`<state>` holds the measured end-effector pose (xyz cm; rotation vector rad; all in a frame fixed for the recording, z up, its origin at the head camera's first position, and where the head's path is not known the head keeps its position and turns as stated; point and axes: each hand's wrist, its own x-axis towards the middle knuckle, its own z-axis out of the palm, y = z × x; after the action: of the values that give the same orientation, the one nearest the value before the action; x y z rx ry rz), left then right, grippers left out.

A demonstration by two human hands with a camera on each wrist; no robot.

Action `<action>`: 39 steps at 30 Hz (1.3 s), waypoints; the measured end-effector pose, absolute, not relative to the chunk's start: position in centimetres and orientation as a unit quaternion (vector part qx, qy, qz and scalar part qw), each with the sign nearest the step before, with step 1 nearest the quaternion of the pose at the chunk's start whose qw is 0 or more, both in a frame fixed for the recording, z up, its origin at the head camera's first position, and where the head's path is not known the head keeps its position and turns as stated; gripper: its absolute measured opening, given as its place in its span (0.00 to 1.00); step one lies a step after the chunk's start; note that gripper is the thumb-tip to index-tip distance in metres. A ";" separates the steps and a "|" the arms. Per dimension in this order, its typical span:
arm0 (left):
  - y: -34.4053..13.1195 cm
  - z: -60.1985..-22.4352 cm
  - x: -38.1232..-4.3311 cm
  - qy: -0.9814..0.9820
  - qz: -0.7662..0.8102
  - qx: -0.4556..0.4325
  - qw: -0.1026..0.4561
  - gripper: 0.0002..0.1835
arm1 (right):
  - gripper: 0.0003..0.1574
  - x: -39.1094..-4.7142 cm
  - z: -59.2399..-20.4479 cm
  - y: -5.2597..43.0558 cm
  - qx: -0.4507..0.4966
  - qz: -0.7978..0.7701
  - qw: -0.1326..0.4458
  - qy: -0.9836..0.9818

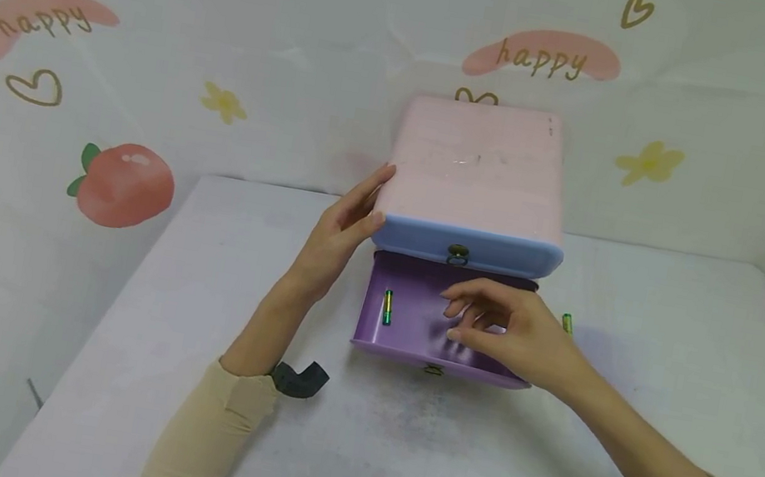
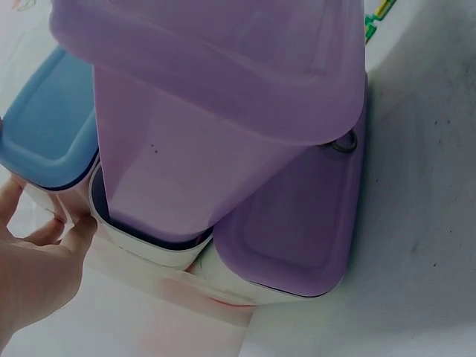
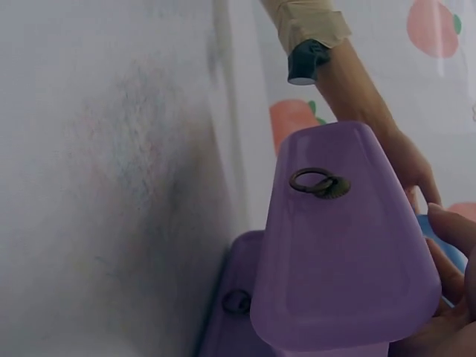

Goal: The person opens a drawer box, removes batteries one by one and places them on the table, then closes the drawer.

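Observation:
A small chest of drawers [image 1: 477,170] has a pink top, a blue top drawer [image 1: 420,238] and a pulled-out purple drawer [image 1: 401,354]. One green and gold battery [image 1: 387,307] lies inside the purple drawer, near its left wall. My left hand [image 1: 339,240] rests against the chest's left side, thumb by the front corner. Over the right half of the purple drawer hovers my right hand [image 1: 515,328], its fingers loosely bent, thumb and index finger apart, nothing visible between them. Part of the drawer's right side is hidden behind it.
Another green battery [image 1: 568,324] is on the white table [image 1: 666,362], right of the drawer. A second purple drawer [image 2: 297,223], pushed in, sits below the pulled-out one. A patterned cloth [image 1: 316,92] stands behind the chest. Ring pulls [image 3: 312,181] stick out from the drawer fronts.

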<state>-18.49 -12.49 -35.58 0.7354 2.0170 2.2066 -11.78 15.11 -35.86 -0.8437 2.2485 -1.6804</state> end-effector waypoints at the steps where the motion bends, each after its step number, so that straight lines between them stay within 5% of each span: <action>1: -12.5 -35.6 -18.5 0.654 0.717 0.239 0.031 0.31 | 0.23 -11.9 -35.9 15.0 -0.288 -0.568 0.107 0.764; 39: -12.6 -35.7 -18.7 0.668 0.705 0.235 0.028 0.31 | 0.27 -14.9 -37.3 10.5 -0.313 -0.468 0.156 0.811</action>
<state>-18.74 -12.56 -35.67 0.7264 2.0626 2.1775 -14.89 10.55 -37.35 -0.8957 2.3229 -1.3400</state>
